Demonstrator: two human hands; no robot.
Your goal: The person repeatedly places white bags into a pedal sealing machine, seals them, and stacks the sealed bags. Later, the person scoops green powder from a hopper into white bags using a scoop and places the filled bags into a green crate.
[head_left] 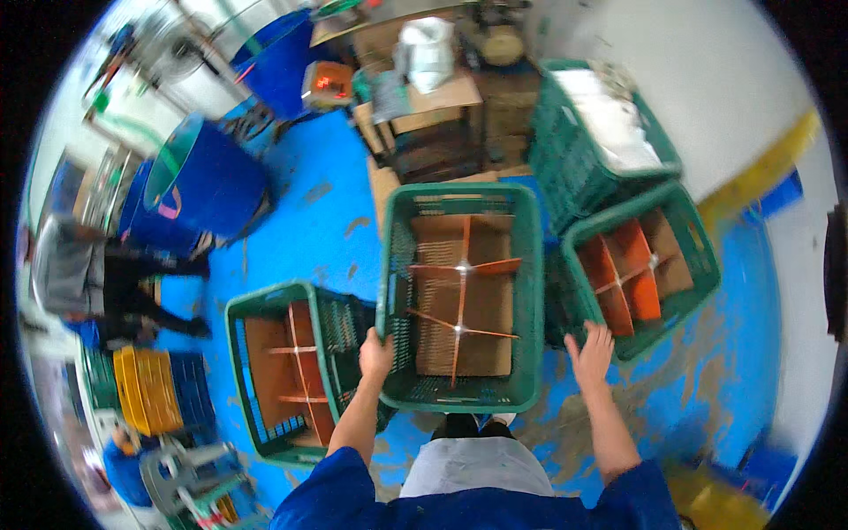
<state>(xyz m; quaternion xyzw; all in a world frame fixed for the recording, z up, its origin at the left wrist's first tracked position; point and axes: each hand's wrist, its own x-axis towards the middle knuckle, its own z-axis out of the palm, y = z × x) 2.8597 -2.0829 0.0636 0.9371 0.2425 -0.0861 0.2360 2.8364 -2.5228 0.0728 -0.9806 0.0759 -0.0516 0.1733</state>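
Observation:
A green plastic crate (533, 291) stands upright in front of me. It has a cardboard sheet on its bottom and crossed orange-brown dividers (464, 296) inside. My left hand (376, 355) is closed around the left rim of this crate. My right hand (594, 353) is off to its right, thumb and fingers apart, beside the near corner of another green crate (698, 305) with orange dividers. Whether its fingertips touch that corner I cannot tell. To the left, a third green crate (320, 353) sits tilted in view, also with dividers and cardboard.
Behind the right crate stands a green crate (565, 150) with white sacks. A small table (450, 93) bears a white bag (427, 53) and a scale with a lit display (329, 87). Blue tubs (216, 181), another person (97, 274) and a yellow crate (146, 389) are at left.

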